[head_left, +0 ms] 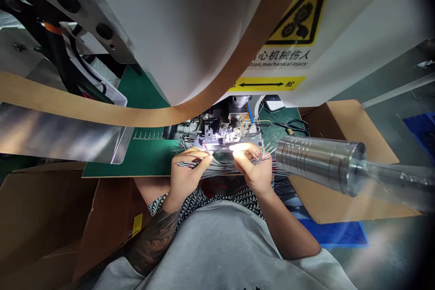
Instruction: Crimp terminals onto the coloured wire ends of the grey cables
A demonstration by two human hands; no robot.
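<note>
My left hand (188,167) is closed on several thin wires, whose coloured ends (186,163) stick out to its left, and a reddish wire tip shows above its pinched thumb and finger. Opposite it, my right hand (253,167) is pinched in bright light and has wires too, with stripped, coloured ends (263,153) fanning out at its right. Grey cables (224,167) run between the two hands along the bench edge. Just beyond my fingertips stands the lit head of a crimping machine (226,133). Glare blurs the right fingertips.
A brown paper strip (142,117) curves across the machine's white housing (190,31). At right a metal lamp (319,161) juts over a cardboard box (356,145). Scissors (295,126) lie on the green bench (146,154). Another cardboard box (44,208) stands at lower left.
</note>
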